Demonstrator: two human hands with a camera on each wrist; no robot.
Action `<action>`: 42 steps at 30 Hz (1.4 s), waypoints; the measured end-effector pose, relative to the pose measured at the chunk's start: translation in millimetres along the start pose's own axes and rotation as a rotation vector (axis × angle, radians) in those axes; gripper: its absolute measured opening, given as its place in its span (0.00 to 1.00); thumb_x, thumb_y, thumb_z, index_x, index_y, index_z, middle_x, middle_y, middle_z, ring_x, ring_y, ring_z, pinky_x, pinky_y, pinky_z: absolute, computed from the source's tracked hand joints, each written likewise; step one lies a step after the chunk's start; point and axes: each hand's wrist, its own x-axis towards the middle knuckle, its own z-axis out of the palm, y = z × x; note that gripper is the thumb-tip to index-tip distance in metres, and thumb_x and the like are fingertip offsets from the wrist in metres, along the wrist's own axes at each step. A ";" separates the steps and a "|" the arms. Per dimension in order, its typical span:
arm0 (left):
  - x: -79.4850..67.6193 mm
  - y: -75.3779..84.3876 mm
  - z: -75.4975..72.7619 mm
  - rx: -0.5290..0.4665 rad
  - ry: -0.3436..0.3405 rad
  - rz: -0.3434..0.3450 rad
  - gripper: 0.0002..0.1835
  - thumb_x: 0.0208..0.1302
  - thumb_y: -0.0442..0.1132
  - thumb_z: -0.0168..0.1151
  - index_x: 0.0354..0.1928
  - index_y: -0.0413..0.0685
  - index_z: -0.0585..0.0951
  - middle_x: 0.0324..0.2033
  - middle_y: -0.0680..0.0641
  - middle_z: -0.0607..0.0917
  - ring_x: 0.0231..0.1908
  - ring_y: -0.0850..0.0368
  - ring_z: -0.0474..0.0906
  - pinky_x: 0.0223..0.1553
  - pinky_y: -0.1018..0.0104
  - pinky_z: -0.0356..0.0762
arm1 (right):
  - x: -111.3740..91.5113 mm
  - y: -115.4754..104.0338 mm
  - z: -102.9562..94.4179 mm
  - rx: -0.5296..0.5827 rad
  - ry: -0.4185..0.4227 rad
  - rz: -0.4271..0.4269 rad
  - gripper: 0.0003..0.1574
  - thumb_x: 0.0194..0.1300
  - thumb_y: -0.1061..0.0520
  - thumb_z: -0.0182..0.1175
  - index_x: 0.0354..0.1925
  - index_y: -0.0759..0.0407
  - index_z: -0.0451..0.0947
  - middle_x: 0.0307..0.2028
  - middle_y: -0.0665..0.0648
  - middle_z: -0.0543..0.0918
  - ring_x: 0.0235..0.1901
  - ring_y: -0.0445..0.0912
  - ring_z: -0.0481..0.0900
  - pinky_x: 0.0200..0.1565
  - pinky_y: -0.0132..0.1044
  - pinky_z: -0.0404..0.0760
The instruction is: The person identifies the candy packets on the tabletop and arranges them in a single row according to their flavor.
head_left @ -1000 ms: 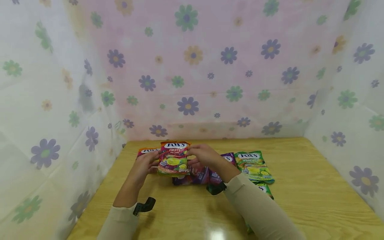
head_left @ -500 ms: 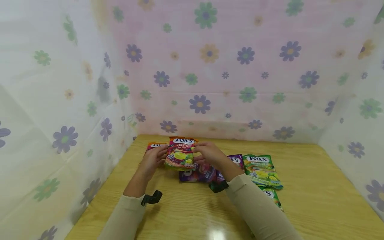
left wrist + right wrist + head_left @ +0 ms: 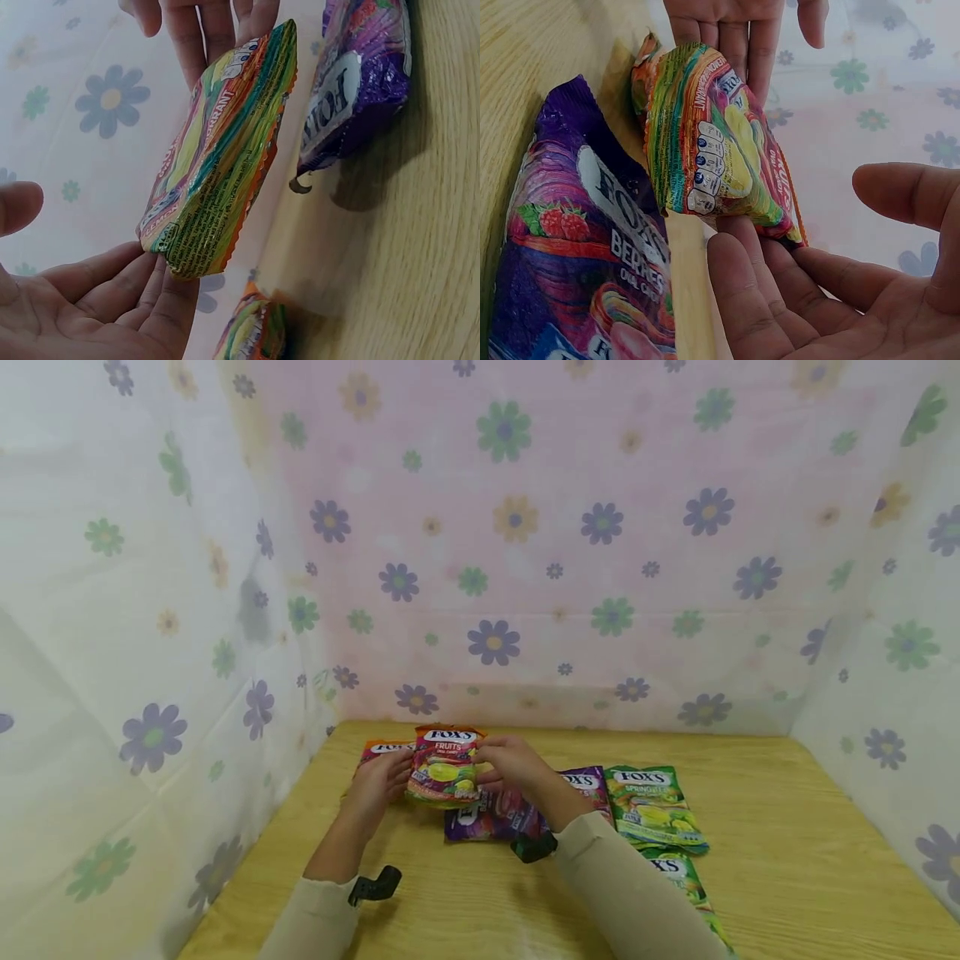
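Note:
A red and orange bag of Fox's Fruits candy [image 3: 444, 768] is held upright between both hands, above the back left of the table. My left hand [image 3: 378, 785] supports its left edge with extended fingers; the thumb stands apart from it in the left wrist view. Along the other edge, my right hand [image 3: 517, 768] touches the bag with nearly straight fingers, its thumb also apart in the right wrist view. Behind and left lies a second Fruits bag [image 3: 382, 750], partly hidden. Purple Berries candy bags [image 3: 480, 822] lie below the right hand, also seen as a purple bag [image 3: 585, 232] close up.
To the right lie a green Fox's Spring Tea bag [image 3: 651, 806] and another green bag [image 3: 678, 872], partly covered by the right sleeve [image 3: 630, 885]. A flowered cloth [image 3: 555, 610] encloses the back and sides of the wooden table [image 3: 787, 860].
The head view has shifted. Both hands keep the candy bag in nearly the same place over the table, and more of the lower green bag shows beside the right sleeve.

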 end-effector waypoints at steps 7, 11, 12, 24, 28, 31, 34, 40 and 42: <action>1.2 -11.2 -6.5 0.000 0.034 -0.003 0.32 0.83 0.54 0.43 0.75 0.36 0.68 0.74 0.35 0.70 0.72 0.42 0.69 0.70 0.56 0.71 | 7.3 7.2 7.9 0.005 0.006 0.002 0.34 0.77 0.52 0.55 0.73 0.67 0.67 0.67 0.67 0.76 0.53 0.58 0.86 0.58 0.54 0.84; 3.3 -16.5 -7.0 -0.010 0.029 0.012 0.32 0.83 0.54 0.43 0.74 0.35 0.67 0.74 0.35 0.69 0.74 0.43 0.67 0.75 0.48 0.65 | 10.3 9.3 9.3 -0.001 0.028 0.025 0.34 0.75 0.51 0.57 0.73 0.66 0.69 0.68 0.65 0.76 0.52 0.56 0.87 0.57 0.53 0.85; 3.9 -17.3 -6.7 -0.010 0.027 0.014 0.32 0.83 0.54 0.43 0.75 0.35 0.67 0.74 0.35 0.69 0.75 0.42 0.66 0.75 0.47 0.63 | 11.2 9.7 9.4 -0.004 0.031 0.029 0.35 0.75 0.51 0.58 0.73 0.65 0.69 0.68 0.65 0.75 0.52 0.56 0.86 0.58 0.53 0.85; 10.1 -20.7 -2.1 -0.028 -0.002 0.026 0.31 0.85 0.49 0.41 0.76 0.32 0.64 0.77 0.33 0.64 0.78 0.39 0.58 0.79 0.44 0.54 | 23.4 17.2 10.1 -0.015 0.083 0.046 0.29 0.72 0.51 0.61 0.67 0.61 0.77 0.69 0.62 0.74 0.55 0.55 0.85 0.59 0.54 0.84; 11.0 -22.7 -6.5 -0.018 -0.013 0.027 0.30 0.85 0.49 0.39 0.76 0.33 0.64 0.78 0.34 0.62 0.79 0.38 0.55 0.80 0.42 0.50 | 25.6 19.0 14.4 0.002 0.066 0.048 0.27 0.71 0.51 0.63 0.64 0.61 0.79 0.69 0.62 0.74 0.56 0.55 0.84 0.59 0.54 0.84; 12.3 -24.2 -9.0 -0.008 -0.038 0.024 0.31 0.85 0.49 0.37 0.77 0.34 0.63 0.79 0.33 0.59 0.80 0.37 0.52 0.80 0.40 0.46 | 26.5 19.6 16.0 0.004 0.063 0.054 0.29 0.70 0.51 0.64 0.65 0.61 0.78 0.69 0.61 0.74 0.58 0.56 0.83 0.60 0.55 0.83; 13.8 -26.8 -9.9 0.000 -0.061 0.017 0.32 0.85 0.51 0.38 0.78 0.35 0.61 0.79 0.34 0.57 0.80 0.37 0.49 0.81 0.39 0.44 | 27.8 21.6 16.4 0.020 0.061 0.063 0.32 0.69 0.51 0.65 0.67 0.63 0.75 0.70 0.62 0.74 0.61 0.58 0.81 0.62 0.55 0.82; 14.8 -30.4 -8.7 -0.016 -0.058 0.014 0.33 0.85 0.52 0.38 0.78 0.35 0.61 0.80 0.34 0.56 0.81 0.39 0.48 0.81 0.42 0.42 | 30.6 27.3 16.3 0.070 0.043 0.070 0.32 0.69 0.51 0.66 0.65 0.67 0.76 0.70 0.67 0.73 0.62 0.60 0.81 0.63 0.56 0.81; 14.4 -30.2 -8.4 -0.014 -0.061 0.012 0.33 0.85 0.52 0.38 0.78 0.34 0.60 0.80 0.33 0.56 0.81 0.38 0.47 0.81 0.42 0.42 | 29.7 28.0 16.6 0.077 0.038 0.063 0.32 0.69 0.52 0.65 0.64 0.68 0.76 0.70 0.67 0.73 0.62 0.60 0.81 0.62 0.56 0.81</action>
